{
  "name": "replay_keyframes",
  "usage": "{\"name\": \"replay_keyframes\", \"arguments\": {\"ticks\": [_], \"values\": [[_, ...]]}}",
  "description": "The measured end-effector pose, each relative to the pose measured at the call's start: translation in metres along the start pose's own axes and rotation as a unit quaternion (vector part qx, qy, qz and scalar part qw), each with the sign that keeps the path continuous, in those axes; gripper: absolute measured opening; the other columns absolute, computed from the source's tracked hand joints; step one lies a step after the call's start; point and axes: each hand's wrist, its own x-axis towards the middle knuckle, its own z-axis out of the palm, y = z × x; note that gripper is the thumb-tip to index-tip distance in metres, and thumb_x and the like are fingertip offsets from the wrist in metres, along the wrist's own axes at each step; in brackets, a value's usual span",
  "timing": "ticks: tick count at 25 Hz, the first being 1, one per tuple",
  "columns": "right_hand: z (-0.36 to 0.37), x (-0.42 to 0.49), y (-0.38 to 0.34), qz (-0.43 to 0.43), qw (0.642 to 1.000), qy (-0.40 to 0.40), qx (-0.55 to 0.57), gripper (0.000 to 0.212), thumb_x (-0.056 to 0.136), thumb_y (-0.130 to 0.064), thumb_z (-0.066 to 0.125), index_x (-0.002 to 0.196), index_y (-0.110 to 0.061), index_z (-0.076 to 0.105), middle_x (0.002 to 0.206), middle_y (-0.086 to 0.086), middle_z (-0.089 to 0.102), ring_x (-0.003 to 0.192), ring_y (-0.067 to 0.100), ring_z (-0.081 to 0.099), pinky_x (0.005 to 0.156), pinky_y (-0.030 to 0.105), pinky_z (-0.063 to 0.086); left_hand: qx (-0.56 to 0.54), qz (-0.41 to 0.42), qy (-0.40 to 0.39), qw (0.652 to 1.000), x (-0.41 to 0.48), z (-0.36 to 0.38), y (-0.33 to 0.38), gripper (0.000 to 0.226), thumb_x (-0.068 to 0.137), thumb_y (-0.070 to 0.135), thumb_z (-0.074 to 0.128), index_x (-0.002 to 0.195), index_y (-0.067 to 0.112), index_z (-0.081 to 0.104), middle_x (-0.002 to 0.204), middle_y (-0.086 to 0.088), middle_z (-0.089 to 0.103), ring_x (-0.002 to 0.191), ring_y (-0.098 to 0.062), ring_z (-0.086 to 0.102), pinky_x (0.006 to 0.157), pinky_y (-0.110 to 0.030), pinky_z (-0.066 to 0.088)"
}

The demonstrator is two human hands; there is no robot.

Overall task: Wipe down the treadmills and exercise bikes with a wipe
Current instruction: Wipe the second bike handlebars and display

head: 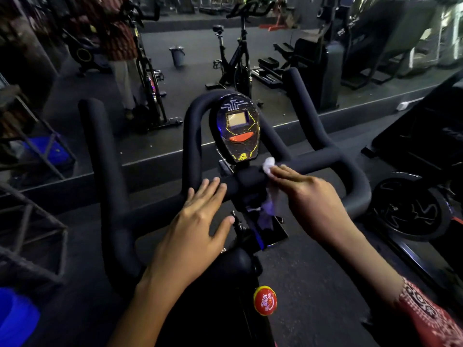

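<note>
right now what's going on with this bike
A person is wiping down an exercise bike. The right hand pinches a white wipe and presses it on the handlebar, just below the lit console. The left hand rests on the bar left of centre, fingers straight, holding nothing. Part of the wipe hangs down under the right hand.

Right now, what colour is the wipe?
The wipe is white, seen best in the head view.

Grey bin beyond, blue crate left.
</note>
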Motion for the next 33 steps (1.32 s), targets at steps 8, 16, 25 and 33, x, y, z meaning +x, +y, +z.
{"name": "replay_keyframes", "arguments": {"ticks": [8,16,25,33], "values": [[0.045,0.001,-0.036,0.11,0.987,-0.024,0.116,0.057,0.066,-0.002,0.075,0.119,0.01,0.058,0.128,0.027,0.056,0.119,0.043,0.055,0.079,0.04,0.056,-0.007,-0.024,0.018,1.0,0.011,0.007,0.011,0.063,0.085,0.039,0.043,0.134,0.0,0.05,0.14,-0.011,0.048,0.133,-0.019,0.036,0.112,-0.025,0.017],[0.029,-0.007,-0.025,0.147,0.967,0.114,0.175,0.051,0.065,0.01,0.063,0.116,0.003,0.065,0.123,0.019,0.062,0.11,0.024,0.059,0.097,0.021,0.042,-0.016,-0.012,0.012,1.0,0.007,0.006,0.01,0.061,0.087,0.04,0.044,0.133,0.001,0.051,0.141,-0.011,0.046,0.135,-0.017,0.034,0.113,-0.028,0.017],[0.026,-0.028,-0.038,0.14,0.977,0.077,0.141,0.036,0.063,-0.004,0.074,0.099,-0.001,0.074,0.108,0.015,0.07,0.104,0.022,0.065,0.085,0.023,0.048,-0.018,0.0,0.014,1.0,0.007,0.006,0.009,0.059,0.087,0.036,0.046,0.131,-0.002,0.053,0.14,-0.016,0.047,0.133,-0.026,0.036,0.112,-0.031,0.017],[0.031,-0.066,-0.079,0.152,0.987,-0.045,-0.007,0.038,0.069,-0.011,0.076,0.107,-0.008,0.073,0.118,0.005,0.068,0.111,0.023,0.064,0.079,0.031,0.056,-0.012,0.011,0.013,1.0,0.006,0.008,0.009,0.058,0.086,0.036,0.044,0.127,-0.004,0.056,0.138,-0.022,0.048,0.131,-0.035,0.039,0.11,-0.03,0.014]]}}
